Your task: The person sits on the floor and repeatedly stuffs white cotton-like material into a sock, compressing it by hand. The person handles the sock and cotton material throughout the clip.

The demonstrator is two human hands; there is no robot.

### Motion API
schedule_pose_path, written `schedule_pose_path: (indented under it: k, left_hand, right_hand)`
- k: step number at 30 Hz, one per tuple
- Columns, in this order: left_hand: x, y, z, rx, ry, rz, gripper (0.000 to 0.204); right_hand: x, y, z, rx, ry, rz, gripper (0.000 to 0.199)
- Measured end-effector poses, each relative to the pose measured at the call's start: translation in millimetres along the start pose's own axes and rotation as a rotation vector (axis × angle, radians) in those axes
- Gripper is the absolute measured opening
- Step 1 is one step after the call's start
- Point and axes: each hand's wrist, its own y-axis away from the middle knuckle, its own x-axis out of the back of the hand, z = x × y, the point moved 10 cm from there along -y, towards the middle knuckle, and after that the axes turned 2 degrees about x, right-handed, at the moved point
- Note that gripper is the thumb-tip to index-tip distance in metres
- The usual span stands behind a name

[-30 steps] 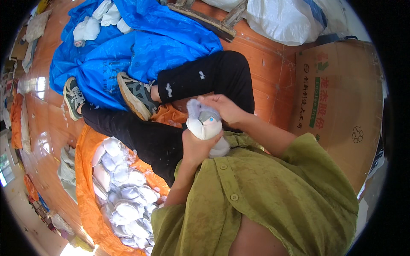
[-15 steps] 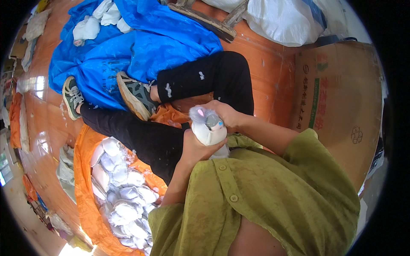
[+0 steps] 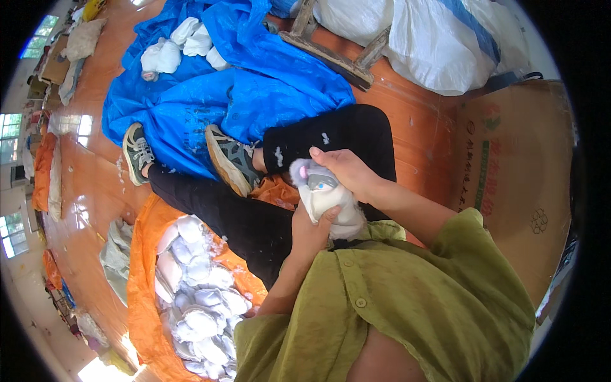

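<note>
Toy: a small plush toy (image 3: 326, 198), cream body, grey head with a blue eye and a pink patch, held above the lap, just right of the black-trousered knee (image 3: 331, 137).
Left hand (image 3: 310, 232): clasped around the toy from below, thumb on its body.
Right hand (image 3: 347, 172): closed over the toy's head from above.
Left of the knee: shoes (image 3: 232, 159), blue tarp (image 3: 254, 83).
Below the knee: orange cloth (image 3: 143, 267) piled with white toy skins (image 3: 197, 299).
Right of the knee: cardboard box (image 3: 509, 178).

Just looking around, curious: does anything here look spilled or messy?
Yes. White fluff clings to the black trousers and dots the floor near the shoe. The soft toy held by both hands looks limp, like an unfilled skin.
</note>
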Motion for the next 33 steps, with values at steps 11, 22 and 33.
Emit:
schedule_pose_path:
  k: [11,22,33]
  left_hand:
    - [36,-19,-6,-0.027,0.122,0.167,0.045]
    - [30,-11,18,-0.051,0.127,0.129,0.069]
    - [14,-6,-32,0.303,0.777,0.104,0.031]
  right_hand:
    - [-36,33,-12,0.377,0.150,-0.213,0.039]
    - [-24,50,-36,0.642,0.728,0.269,0.021]
    - [-52,75,-35,0.724,0.912,0.125,0.023]
